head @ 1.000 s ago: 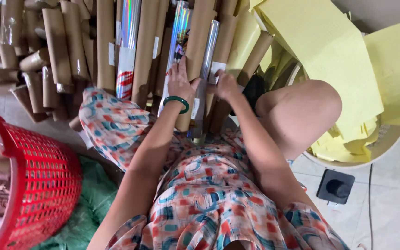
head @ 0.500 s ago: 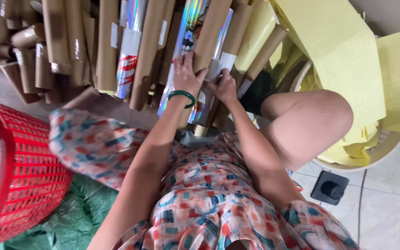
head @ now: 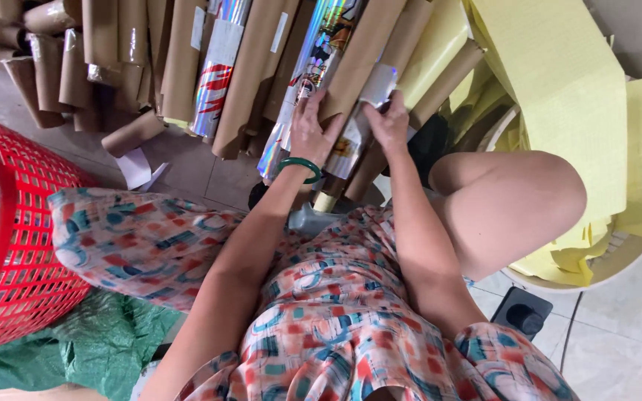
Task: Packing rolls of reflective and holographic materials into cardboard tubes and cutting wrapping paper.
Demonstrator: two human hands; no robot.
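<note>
My left hand [head: 307,132], with a green bangle [head: 299,165] on its wrist, presses on a brown paper-wrapped roll [head: 358,56] that leans among other rolls. Beside it, my right hand [head: 386,119] pinches a white label [head: 377,83] stuck on that same roll. A shiny holographic roll [head: 313,63] lies just left of the brown one, under my left fingers. My knees in a patterned dress fill the lower part of the view.
Many brown rolls [head: 180,59] lean in a pile at the top. A red plastic basket [head: 16,245] stands at the left above a green sack [head: 98,341]. Yellow paper sheets [head: 559,96] spill over a round tub at the right. A black power socket [head: 523,315] lies on the tiled floor.
Both hands have stayed on the brown roll. The right hand's fingers have shifted up onto the white label. The view has tilted a little.
</note>
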